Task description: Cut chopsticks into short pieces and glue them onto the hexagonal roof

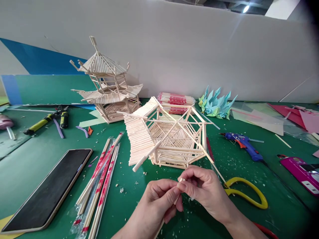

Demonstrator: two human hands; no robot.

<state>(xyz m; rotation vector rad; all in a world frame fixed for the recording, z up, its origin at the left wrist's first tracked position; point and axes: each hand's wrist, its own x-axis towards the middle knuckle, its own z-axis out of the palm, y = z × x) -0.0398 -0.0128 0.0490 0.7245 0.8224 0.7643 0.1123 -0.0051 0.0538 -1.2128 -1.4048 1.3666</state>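
My left hand (pixel 156 202) is closed around a thin wooden stick (pixel 182 179), whose lower end shows below the palm. At its upper end, the fingertips of my right hand (pixel 208 192) pinch the stick, mostly hiding it. Just beyond both hands stands a hexagonal stick-built pavilion frame (pixel 178 124). Its left roof panel (pixel 137 132) is covered in sticks, while the other sides show open beams. Yellow-handled scissors (pixel 264 199) lie right of my right hand, with their blades hidden. Wrapped chopsticks (pixel 102 186) lie to the left of my left hand.
A finished-looking stick pagoda (pixel 107 88) stands at the back left. A phone (pixel 50 189) and pliers (pixel 43 122) lie left. At right are a blue glue gun (pixel 243 144) and a magenta tool (pixel 300 171). Chopstick packs (pixel 174 99) and folded blue paper (pixel 218 104) stand behind.
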